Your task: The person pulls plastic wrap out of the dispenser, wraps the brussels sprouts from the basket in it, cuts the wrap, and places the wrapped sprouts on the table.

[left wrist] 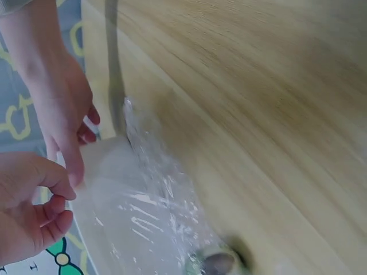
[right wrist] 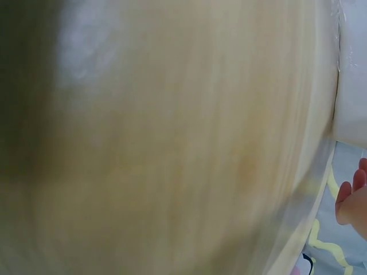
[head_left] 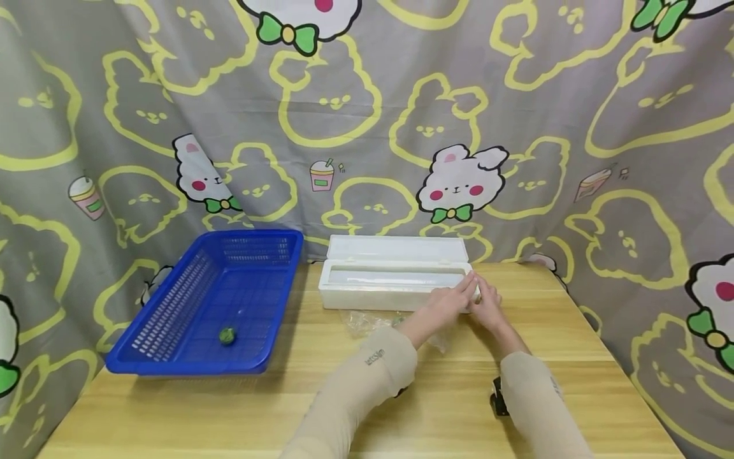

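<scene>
Basket (head_left: 189, 368) is sitting on the left of the table (head_left: 321, 395), a little round thing (head_left: 227, 336) lying inside near the front. Box (head_left: 373, 298) is sitting right of it, lid (head_left: 398, 247) standing at its back. Curtain's (head_left: 367, 127) hanging behind everything. Film's (head_left: 361, 324) lying along the box's front, with another round thing (left wrist: 219, 264) sitting there too. Left hand (head_left: 444, 305) and right hand (head_left: 489, 307) are meeting at the box's right end.

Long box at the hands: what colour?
White; the box shows best in the head view.

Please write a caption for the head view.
Left hand and right hand at the right end of an open white box.
</scene>
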`<action>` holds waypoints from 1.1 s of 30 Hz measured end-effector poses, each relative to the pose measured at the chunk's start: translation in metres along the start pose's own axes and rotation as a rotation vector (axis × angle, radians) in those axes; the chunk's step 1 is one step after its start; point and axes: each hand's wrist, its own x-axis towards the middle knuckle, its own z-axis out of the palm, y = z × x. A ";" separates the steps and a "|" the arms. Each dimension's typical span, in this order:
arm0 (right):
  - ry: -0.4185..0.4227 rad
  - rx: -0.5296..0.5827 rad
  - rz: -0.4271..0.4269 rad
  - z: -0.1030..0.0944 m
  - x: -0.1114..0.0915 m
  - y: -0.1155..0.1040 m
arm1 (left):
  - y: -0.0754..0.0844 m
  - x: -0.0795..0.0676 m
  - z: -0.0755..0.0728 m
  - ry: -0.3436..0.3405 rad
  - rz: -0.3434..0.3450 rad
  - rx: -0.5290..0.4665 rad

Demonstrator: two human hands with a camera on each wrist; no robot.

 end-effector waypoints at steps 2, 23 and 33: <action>-0.001 -0.002 0.016 0.000 0.000 -0.001 | 0.004 0.003 -0.001 -0.023 0.000 -0.009; -0.002 -0.075 0.067 -0.003 0.000 0.000 | 0.017 0.004 0.009 -0.026 -0.076 0.129; -0.011 -0.043 0.079 0.000 -0.001 -0.003 | 0.007 -0.009 0.008 -0.033 -0.162 0.241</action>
